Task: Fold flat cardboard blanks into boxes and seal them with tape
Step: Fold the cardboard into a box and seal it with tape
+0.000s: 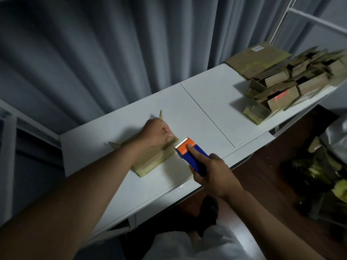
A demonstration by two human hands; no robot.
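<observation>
While one box (150,156) is pressed by the closed left hand (156,133), the tape roller (190,152) is gripped by the right hand (214,173); many boxes (277,85) at upper right look folded.

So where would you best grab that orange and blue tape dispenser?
By the blue body of the tape dispenser, from its rear end, as the right hand does now. The toothed orange cutter faces the cardboard box, so keep fingers behind it.

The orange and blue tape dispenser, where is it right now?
In the head view the orange and blue tape dispenser sits gripped in the right hand, just right of centre, its toothed end at the edge of the folded brown cardboard box under the left hand.
</observation>
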